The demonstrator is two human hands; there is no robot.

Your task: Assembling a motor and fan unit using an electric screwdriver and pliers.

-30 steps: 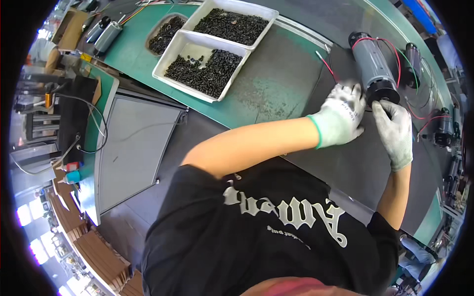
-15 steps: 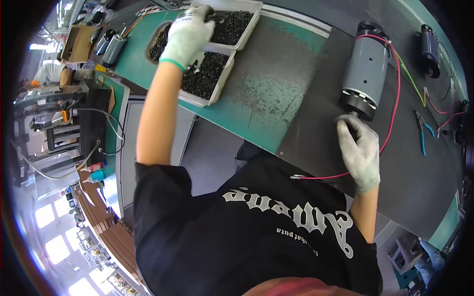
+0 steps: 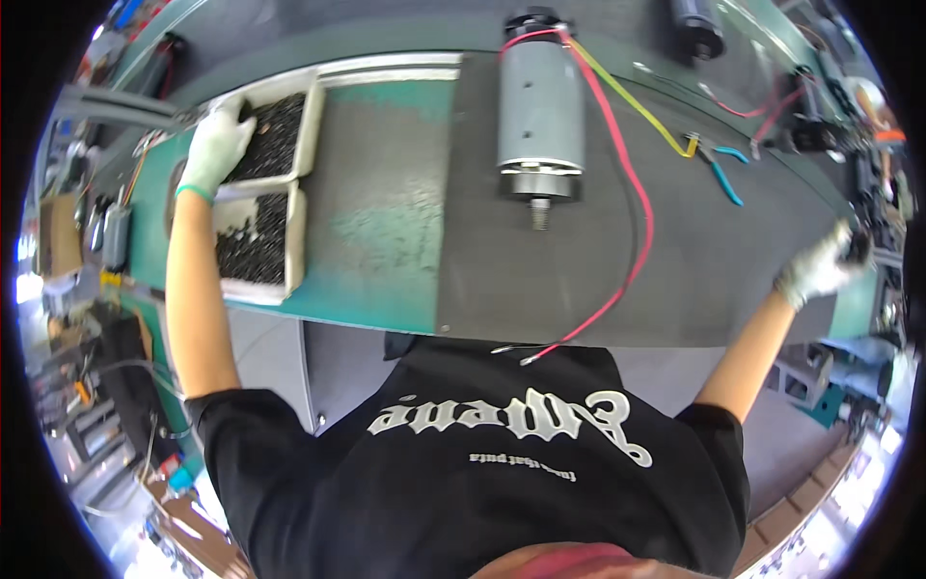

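Note:
My left hand (image 3: 220, 145), in a white glove with a green cuff, is at the far bin (image 3: 311, 130) of small black parts. Its fingers curl around something dark that I cannot make out. A nearer bin (image 3: 295, 241) of similar parts adjoins it. Far to the right, my gloved right hand (image 3: 820, 268) closes around a dark, blurred thing (image 3: 857, 246). Between the hands, a grey cylindrical electric motor (image 3: 540, 116) lies with its threaded shaft (image 3: 540, 214) toward me. Neither hand touches it.
From the motor a red wire (image 3: 644, 207) curves to the table's front edge, and a yellow-green wire (image 3: 641, 111) runs right. Blue-handled pliers (image 3: 723, 179) lie beyond the red wire. Another dark motor (image 3: 698, 29) is at the back. More motors (image 3: 116, 236) stand at the left.
My right hand has left the motor's shaft and moved far right to a dark thing. My left hand remains at the bins. The whole view has turned and shifted.

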